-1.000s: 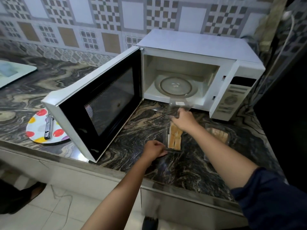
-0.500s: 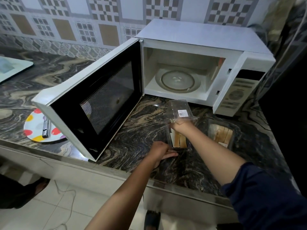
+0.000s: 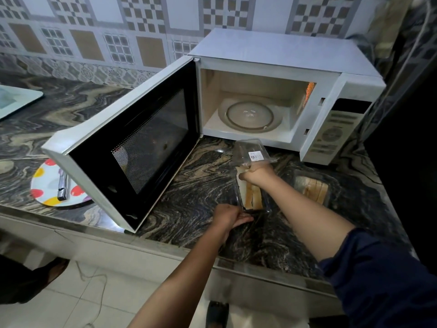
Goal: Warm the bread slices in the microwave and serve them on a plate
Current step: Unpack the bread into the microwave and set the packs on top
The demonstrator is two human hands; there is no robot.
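Right hand (image 3: 258, 174) grips a bread slice (image 3: 241, 170) lifted over the open clear container (image 3: 268, 205), left hand (image 3: 227, 217) pinches its near rim, remaining slices (image 3: 253, 199) inside, on worktop (image 3: 201, 185) before open microwave (image 3: 272, 58); plate (image 3: 45, 183) far left.

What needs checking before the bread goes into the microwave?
1. Microwave door swung open: ok.
2. Glass turntable bare: ok.
3. Container lid flipped back: ok.
4. Left hand holds the near rim of the clear container: ok.
5. Right hand grips bread slices at the far end: ok; how many, cannot tell.
6. Spotted plate free for serving: not ok, a metal utensil lies on it.
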